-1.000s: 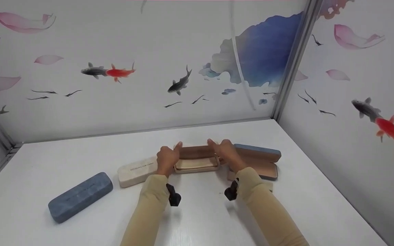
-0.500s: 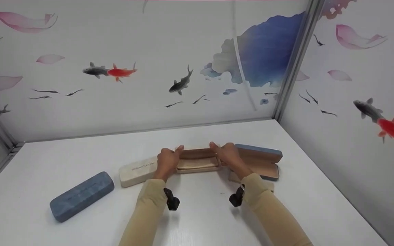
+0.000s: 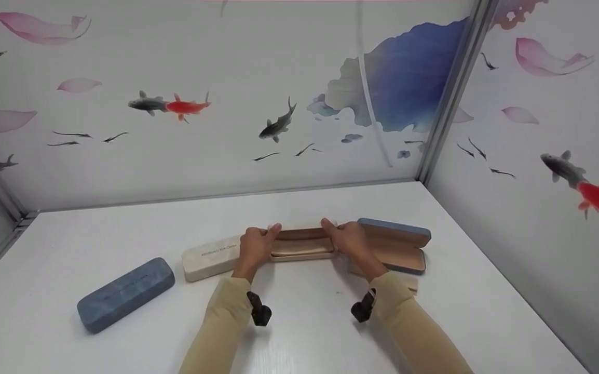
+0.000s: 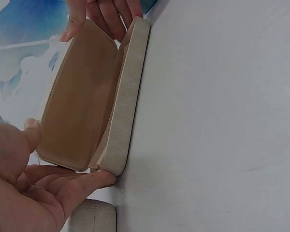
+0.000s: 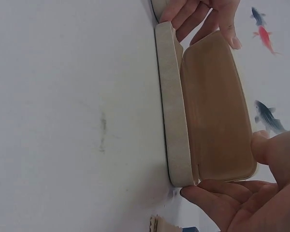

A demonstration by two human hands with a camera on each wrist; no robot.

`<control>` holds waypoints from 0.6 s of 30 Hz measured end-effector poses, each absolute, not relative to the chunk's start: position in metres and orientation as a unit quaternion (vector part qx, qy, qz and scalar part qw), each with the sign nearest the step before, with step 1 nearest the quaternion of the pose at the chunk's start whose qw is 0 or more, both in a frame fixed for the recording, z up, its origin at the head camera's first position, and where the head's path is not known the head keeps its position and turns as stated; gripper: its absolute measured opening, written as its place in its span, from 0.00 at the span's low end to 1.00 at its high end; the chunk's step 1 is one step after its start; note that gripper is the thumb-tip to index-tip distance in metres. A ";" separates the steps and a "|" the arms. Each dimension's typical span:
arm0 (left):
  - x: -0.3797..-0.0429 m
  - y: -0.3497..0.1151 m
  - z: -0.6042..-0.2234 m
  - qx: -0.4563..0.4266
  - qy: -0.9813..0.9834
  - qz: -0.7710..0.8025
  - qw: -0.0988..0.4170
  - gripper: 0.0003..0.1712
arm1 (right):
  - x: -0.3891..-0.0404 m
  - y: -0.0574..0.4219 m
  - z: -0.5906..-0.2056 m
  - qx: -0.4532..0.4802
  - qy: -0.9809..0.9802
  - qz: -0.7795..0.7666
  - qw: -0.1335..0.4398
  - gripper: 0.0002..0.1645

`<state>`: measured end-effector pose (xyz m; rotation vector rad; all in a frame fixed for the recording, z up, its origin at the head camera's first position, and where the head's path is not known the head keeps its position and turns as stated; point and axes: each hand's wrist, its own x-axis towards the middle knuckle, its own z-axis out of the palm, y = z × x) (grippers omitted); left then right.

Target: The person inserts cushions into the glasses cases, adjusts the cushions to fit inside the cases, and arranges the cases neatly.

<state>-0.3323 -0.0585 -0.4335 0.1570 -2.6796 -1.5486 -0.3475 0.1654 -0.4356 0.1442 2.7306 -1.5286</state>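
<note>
A cream eyeglass case (image 3: 302,256) stands with its lid raised in the middle of the table in the head view. Its brown-lined lid (image 4: 79,96) tilts over the base, and a beige cloth (image 3: 299,246) lies inside. My left hand (image 3: 256,246) grips the case's left end, thumb at the lid's edge and fingers along the end of the base. At the other end my right hand (image 3: 352,242) holds it the same way, as the right wrist view shows. The lid partly hides the inside of the case in both wrist views.
Left of the hands lie a closed cream case (image 3: 211,258) and a closed blue case (image 3: 126,295). An opened blue case (image 3: 400,258) with brown lining is close on the right. A beige cloth (image 3: 412,285) shows partly beyond the right sleeve. Printed walls (image 3: 227,171) border the table.
The lid of the held case has tilted down a little toward the base, both thumbs moving with it. The other cases stay in place; the whole head view has shifted slightly.
</note>
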 end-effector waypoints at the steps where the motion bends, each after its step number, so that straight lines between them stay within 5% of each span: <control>1: -0.332 -0.058 -0.434 0.047 -0.865 -0.498 0.025 0.31 | -0.347 0.166 -0.436 0.045 0.868 -0.494 0.005 0.35; 18: -0.327 -0.063 -0.441 0.028 -0.864 -0.503 0.009 0.31 | -0.340 0.170 -0.443 0.027 0.851 -0.524 0.020 0.31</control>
